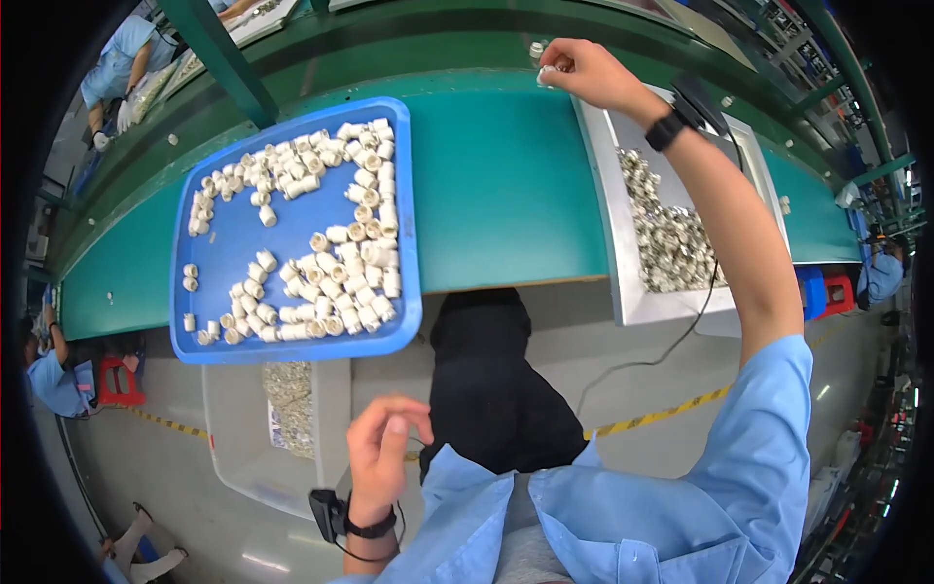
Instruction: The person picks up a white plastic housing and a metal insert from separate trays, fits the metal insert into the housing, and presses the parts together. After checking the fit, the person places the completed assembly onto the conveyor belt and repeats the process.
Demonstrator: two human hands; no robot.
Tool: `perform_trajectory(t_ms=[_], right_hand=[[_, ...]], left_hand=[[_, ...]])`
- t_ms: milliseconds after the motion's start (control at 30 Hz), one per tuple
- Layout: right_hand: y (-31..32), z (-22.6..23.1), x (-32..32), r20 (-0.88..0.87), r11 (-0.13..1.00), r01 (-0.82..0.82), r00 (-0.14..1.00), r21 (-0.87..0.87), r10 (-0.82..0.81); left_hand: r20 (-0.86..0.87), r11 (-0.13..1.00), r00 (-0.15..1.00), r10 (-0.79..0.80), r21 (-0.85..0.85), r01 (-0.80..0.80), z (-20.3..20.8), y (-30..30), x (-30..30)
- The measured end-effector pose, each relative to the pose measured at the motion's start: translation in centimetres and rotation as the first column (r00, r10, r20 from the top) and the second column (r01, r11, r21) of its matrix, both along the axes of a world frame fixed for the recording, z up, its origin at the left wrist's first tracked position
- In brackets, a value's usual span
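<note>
- Head view, nearest first: my left hand (379,443) hangs down at about 7 o'clock, over my lap, fingers loosely curled and holding nothing I can make out.
- Just beyond it at 8 o'clock sits a pale plastic bin (238,438) with a heap of small metal parts inside, partly tucked under the tray.
- Blue tray (219,263) at 10 o'clock on the green belt (496,185) is pretty well loaded with little white cylindrical pieces (331,273), though the middle and left are patchy, so I'd guess there's room for more.
- White tray (623,263) at 2 o'clock has a long pile of small silvery parts (666,238) left, so plenty to go by my reckoning.
- Farthest out at 12 o'clock, my right hand (579,70) is pinched shut on one small white piece (549,72), held over the belt's far edge beside another little part (535,48).
</note>
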State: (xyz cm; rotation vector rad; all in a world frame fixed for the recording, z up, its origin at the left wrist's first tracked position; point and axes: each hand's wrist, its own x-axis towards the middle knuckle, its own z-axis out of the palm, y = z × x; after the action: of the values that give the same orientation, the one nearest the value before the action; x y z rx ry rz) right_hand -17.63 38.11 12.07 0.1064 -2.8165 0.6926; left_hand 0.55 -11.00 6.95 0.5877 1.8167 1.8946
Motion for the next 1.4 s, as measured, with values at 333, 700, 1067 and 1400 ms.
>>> perform_trajectory(t_ms=[333, 700, 1067, 1400], right_hand=[[18.3, -2.4, -1.9, -0.016, 0.672, 0.69, 0.701, 0.268, -0.713], [33.8, -10.5, 3.4, 0.004, 0.618, 0.766, 0.627, 0.177, -0.779], [32.1, -9.6, 11.9, -0.364, 0.864, 0.466, 0.851, 0.191, -0.378], [15.2, -5.0, 25.3, 0.137, 0.962, 0.273, 0.954, -0.016, -0.268]], left_hand=[[0.168, 0.897, 0.906, 0.389, -0.294, -0.33, -3.3, -0.8, 2.6], [0.332, 0.925, 0.904, 0.269, -0.351, -0.146, -5.3, 5.4, 2.0], [-0.333, 0.921, 0.936, 0.118, -0.315, -0.228, -0.3, 3.8, -1.3], [-0.874, 0.596, 0.439, -0.208, -0.469, -0.652, 0.0, 2.0, -19.2]])
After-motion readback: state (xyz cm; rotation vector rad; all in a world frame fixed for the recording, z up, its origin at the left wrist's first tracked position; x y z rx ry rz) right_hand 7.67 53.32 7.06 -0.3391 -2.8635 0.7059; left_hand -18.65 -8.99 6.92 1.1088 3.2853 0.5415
